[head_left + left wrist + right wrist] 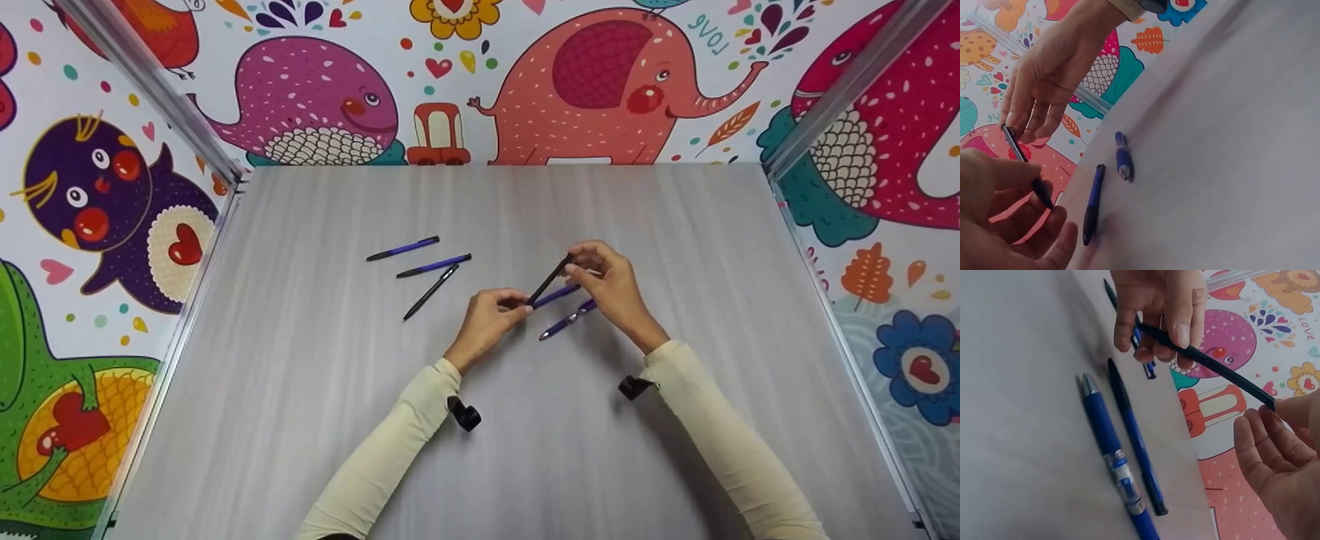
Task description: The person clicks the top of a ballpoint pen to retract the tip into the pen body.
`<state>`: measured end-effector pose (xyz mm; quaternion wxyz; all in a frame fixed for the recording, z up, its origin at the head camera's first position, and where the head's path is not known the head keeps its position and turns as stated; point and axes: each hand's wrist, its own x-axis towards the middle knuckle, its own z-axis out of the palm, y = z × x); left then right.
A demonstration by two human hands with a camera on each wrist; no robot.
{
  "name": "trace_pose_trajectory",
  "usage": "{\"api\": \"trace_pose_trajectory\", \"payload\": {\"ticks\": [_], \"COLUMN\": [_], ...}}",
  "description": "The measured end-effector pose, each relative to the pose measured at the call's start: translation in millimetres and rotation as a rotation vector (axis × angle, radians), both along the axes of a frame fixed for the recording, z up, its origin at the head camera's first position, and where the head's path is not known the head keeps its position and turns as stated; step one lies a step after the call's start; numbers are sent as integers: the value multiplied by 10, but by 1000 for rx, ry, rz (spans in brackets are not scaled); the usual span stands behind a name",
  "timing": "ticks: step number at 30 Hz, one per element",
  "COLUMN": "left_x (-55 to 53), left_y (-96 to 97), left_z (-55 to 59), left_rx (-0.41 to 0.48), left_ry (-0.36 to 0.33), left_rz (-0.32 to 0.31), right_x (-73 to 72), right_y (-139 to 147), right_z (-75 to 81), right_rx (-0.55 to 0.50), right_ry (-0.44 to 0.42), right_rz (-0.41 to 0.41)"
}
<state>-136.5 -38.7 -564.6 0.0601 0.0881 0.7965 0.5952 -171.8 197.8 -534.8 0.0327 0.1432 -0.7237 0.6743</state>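
Note:
Both hands hold one slim black pen slantwise above the table. My left hand pinches its lower, tip end between thumb and fingers, as the left wrist view shows. At the upper end, the thumb and fingertips of my right hand pinch the pen. Below the hands lie a blue pen with a black grip and, beside it, a thicker blue pen with a silver tip. In the head view the right hand partly covers the thicker pen's far end.
Left of the hands, two blue pens and a black pen lie on the grey table. Metal frame rails and walls printed with cartoon animals border the table.

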Motion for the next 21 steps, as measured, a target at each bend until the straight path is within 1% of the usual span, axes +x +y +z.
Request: {"api": "trace_pose_trajectory", "payload": {"ticks": [5, 9, 14, 17, 18, 21], "left_x": [-34, -54, -90, -138, -166, -225], "left_y": [-20, -31, -58, -82, -88, -117], "left_z": [-52, -88, -142, -236, -295, -422], "left_rx": [-55, -119, -197, -203, -215, -235], "left_ry": [45, 110, 176, 201, 224, 276], "left_rz": [11, 26, 61, 81, 87, 85], "right_x": [-37, -73, -104, -113, -114, -118], "right_y": [44, 75, 93, 98, 99, 101], "right_z": [-63, -118, -208, -271, -286, -327], "right_rx": [71, 130, 169, 223, 239, 269], "right_ry": [-58, -95, -129, -129, -126, -113], "right_rz": [-38, -53, -72, -92, -98, -106]}}
